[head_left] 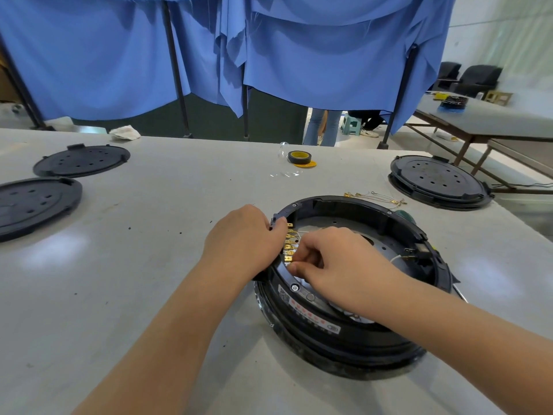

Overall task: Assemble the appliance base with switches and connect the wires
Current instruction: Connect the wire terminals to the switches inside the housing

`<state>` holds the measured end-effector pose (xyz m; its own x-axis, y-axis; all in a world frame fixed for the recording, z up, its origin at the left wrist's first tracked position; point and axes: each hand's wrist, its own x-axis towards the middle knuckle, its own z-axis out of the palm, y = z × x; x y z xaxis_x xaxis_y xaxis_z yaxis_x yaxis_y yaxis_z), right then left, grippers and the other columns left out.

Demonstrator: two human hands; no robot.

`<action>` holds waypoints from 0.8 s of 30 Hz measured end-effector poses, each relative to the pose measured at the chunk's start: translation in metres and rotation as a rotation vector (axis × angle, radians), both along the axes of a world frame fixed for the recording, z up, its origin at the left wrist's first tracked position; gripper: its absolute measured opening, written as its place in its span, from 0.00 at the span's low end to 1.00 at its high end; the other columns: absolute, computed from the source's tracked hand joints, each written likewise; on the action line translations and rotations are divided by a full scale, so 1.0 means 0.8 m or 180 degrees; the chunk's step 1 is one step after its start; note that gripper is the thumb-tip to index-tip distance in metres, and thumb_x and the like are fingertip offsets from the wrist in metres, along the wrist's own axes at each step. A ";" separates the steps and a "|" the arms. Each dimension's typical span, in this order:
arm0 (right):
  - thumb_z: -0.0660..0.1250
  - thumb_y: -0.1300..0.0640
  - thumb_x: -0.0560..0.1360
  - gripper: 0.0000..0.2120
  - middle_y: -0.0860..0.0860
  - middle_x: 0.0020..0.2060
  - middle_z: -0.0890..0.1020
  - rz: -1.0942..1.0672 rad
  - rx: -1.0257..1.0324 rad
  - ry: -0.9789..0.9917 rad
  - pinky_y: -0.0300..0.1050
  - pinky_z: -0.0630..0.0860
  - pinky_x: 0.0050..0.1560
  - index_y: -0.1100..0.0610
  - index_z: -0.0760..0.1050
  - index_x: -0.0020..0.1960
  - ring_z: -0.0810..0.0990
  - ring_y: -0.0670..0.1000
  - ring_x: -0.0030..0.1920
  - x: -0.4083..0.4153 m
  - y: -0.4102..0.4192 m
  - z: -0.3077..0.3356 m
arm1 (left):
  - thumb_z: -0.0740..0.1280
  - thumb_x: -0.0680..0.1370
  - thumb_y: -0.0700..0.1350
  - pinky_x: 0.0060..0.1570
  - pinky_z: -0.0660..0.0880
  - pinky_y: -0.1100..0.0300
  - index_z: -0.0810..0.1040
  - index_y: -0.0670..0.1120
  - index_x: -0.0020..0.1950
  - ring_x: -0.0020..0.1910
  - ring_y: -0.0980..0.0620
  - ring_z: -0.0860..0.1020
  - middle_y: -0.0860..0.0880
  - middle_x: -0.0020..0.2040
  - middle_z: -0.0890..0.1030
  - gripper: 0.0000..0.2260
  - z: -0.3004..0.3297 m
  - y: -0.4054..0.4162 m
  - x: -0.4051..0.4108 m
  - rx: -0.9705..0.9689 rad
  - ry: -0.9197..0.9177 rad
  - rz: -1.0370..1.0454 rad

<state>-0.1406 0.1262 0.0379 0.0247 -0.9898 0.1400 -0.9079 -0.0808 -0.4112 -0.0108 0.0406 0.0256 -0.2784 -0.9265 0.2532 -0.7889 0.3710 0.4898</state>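
A round black appliance base lies open side up on the grey table, right of centre. On the inside of its left rim stands a row of brass switch terminals. My left hand grips the outside of that rim, fingers curled over the edge beside the terminals. Inside the base, my right hand has its thumb and fingers pinched at the lowest terminal. What it pinches is hidden. A white wire runs to a black part at the right rim.
Loose wires with brass ends lie just behind the base. Black round covers sit at far left, left and right. A tape roll and a white cloth lie near the far edge. Blue curtains hang beyond.
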 end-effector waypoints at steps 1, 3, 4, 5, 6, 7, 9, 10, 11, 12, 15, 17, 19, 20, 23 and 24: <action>0.68 0.48 0.73 0.11 0.43 0.30 0.78 0.0004 0.0001 0.0021 0.40 0.69 0.35 0.47 0.71 0.33 0.76 0.42 0.34 0.000 0.000 0.001 | 0.61 0.78 0.55 0.26 0.56 0.59 0.59 0.46 0.24 0.23 0.50 0.62 0.49 0.22 0.61 0.26 0.000 0.001 0.000 -0.0020 -0.0013 0.0030; 0.68 0.49 0.73 0.13 0.43 0.30 0.77 0.0019 -0.0004 0.0051 0.40 0.68 0.34 0.47 0.70 0.32 0.75 0.43 0.34 0.001 0.000 0.002 | 0.61 0.78 0.56 0.26 0.56 0.58 0.60 0.47 0.25 0.24 0.51 0.62 0.49 0.23 0.62 0.25 0.000 0.001 -0.002 -0.0064 -0.0046 0.0064; 0.68 0.49 0.73 0.13 0.43 0.30 0.76 0.0035 -0.0009 0.0074 0.39 0.67 0.34 0.47 0.69 0.32 0.74 0.43 0.34 0.001 0.000 0.002 | 0.60 0.78 0.56 0.26 0.55 0.58 0.59 0.47 0.25 0.24 0.51 0.62 0.49 0.24 0.62 0.24 0.000 0.001 -0.002 -0.0084 -0.0067 0.0072; 0.67 0.49 0.74 0.13 0.43 0.30 0.76 0.0057 -0.0016 0.0104 0.39 0.66 0.34 0.48 0.69 0.32 0.73 0.43 0.34 0.002 -0.001 0.003 | 0.60 0.78 0.56 0.26 0.55 0.58 0.59 0.47 0.26 0.24 0.51 0.62 0.49 0.24 0.62 0.24 0.000 0.001 -0.002 -0.0097 -0.0082 0.0078; 0.67 0.49 0.74 0.13 0.44 0.30 0.76 0.0081 -0.0023 0.0134 0.39 0.66 0.34 0.48 0.69 0.33 0.73 0.44 0.34 0.002 -0.001 0.003 | 0.60 0.78 0.56 0.26 0.55 0.58 0.59 0.47 0.26 0.24 0.51 0.62 0.48 0.24 0.62 0.24 0.000 0.001 -0.003 -0.0103 -0.0088 0.0082; 0.67 0.49 0.74 0.13 0.44 0.30 0.75 0.0105 -0.0031 0.0159 0.38 0.65 0.34 0.48 0.68 0.33 0.73 0.45 0.35 0.002 -0.001 0.003 | 0.60 0.78 0.56 0.26 0.55 0.58 0.59 0.47 0.26 0.24 0.51 0.62 0.48 0.24 0.62 0.24 0.000 0.002 -0.003 -0.0106 -0.0087 0.0083; 0.66 0.49 0.74 0.12 0.45 0.30 0.75 0.0146 -0.0053 0.0195 0.36 0.63 0.33 0.49 0.68 0.34 0.72 0.45 0.34 0.003 0.000 0.003 | 0.60 0.78 0.56 0.26 0.56 0.58 0.59 0.47 0.26 0.24 0.50 0.62 0.48 0.24 0.62 0.24 -0.001 0.002 -0.002 -0.0109 -0.0090 0.0084; 0.66 0.50 0.74 0.12 0.45 0.30 0.74 0.0161 -0.0063 0.0201 0.34 0.63 0.33 0.49 0.69 0.35 0.71 0.44 0.34 0.003 0.000 0.003 | 0.60 0.78 0.56 0.26 0.56 0.58 0.59 0.47 0.26 0.24 0.50 0.62 0.48 0.24 0.62 0.24 -0.001 0.002 -0.002 -0.0102 -0.0085 0.0089; 0.66 0.50 0.74 0.11 0.44 0.29 0.74 0.0166 -0.0072 0.0193 0.34 0.62 0.32 0.49 0.69 0.35 0.71 0.44 0.33 0.003 0.000 0.003 | 0.60 0.78 0.56 0.26 0.56 0.58 0.59 0.47 0.26 0.24 0.50 0.62 0.49 0.24 0.62 0.24 -0.001 0.002 -0.002 -0.0095 -0.0068 0.0092; 0.67 0.50 0.74 0.11 0.44 0.29 0.74 0.0161 -0.0082 0.0167 0.34 0.62 0.31 0.49 0.69 0.35 0.72 0.43 0.32 0.002 -0.001 0.002 | 0.60 0.78 0.56 0.26 0.56 0.57 0.59 0.47 0.25 0.24 0.50 0.62 0.49 0.24 0.62 0.24 -0.002 0.001 -0.002 -0.0090 -0.0044 0.0088; 0.67 0.50 0.74 0.11 0.43 0.29 0.76 0.0136 -0.0074 0.0043 0.39 0.69 0.35 0.47 0.69 0.34 0.74 0.43 0.33 0.001 -0.002 0.000 | 0.61 0.77 0.55 0.26 0.56 0.58 0.59 0.47 0.24 0.24 0.49 0.62 0.49 0.23 0.61 0.25 -0.002 0.000 -0.001 -0.0056 0.0033 0.0041; 0.67 0.50 0.73 0.10 0.42 0.29 0.76 0.0139 -0.0098 -0.0004 0.44 0.73 0.38 0.47 0.70 0.35 0.75 0.42 0.34 0.000 -0.002 0.000 | 0.62 0.77 0.55 0.26 0.57 0.58 0.58 0.46 0.23 0.23 0.48 0.62 0.49 0.21 0.60 0.26 -0.002 -0.001 0.000 -0.0021 0.0073 0.0020; 0.68 0.50 0.73 0.06 0.43 0.28 0.76 0.0141 -0.0139 -0.0079 0.45 0.74 0.39 0.47 0.74 0.37 0.76 0.43 0.34 -0.001 -0.001 -0.001 | 0.62 0.76 0.55 0.26 0.57 0.59 0.57 0.46 0.23 0.23 0.48 0.61 0.50 0.20 0.58 0.26 -0.003 -0.003 0.001 -0.0002 0.0084 0.0017; 0.68 0.49 0.72 0.05 0.43 0.28 0.77 0.0143 -0.0152 -0.0127 0.44 0.75 0.39 0.47 0.76 0.39 0.76 0.43 0.34 -0.002 0.000 -0.002 | 0.63 0.76 0.55 0.26 0.57 0.60 0.56 0.46 0.23 0.23 0.48 0.60 0.50 0.20 0.57 0.26 -0.004 -0.003 0.002 -0.0015 0.0086 0.0024; 0.70 0.48 0.71 0.04 0.42 0.26 0.77 0.0170 -0.0159 -0.0308 0.41 0.73 0.39 0.47 0.80 0.44 0.75 0.41 0.32 -0.006 0.001 -0.001 | 0.64 0.74 0.56 0.26 0.58 0.60 0.57 0.46 0.24 0.24 0.49 0.61 0.51 0.22 0.59 0.25 -0.007 -0.005 0.004 -0.0158 0.0149 0.0098; 0.71 0.47 0.71 0.05 0.42 0.27 0.78 0.0173 -0.0155 -0.0385 0.41 0.74 0.39 0.47 0.80 0.46 0.75 0.40 0.32 -0.008 0.002 0.001 | 0.64 0.73 0.57 0.27 0.61 0.60 0.60 0.46 0.25 0.24 0.50 0.64 0.51 0.23 0.63 0.24 -0.008 -0.006 0.004 -0.0207 0.0195 0.0143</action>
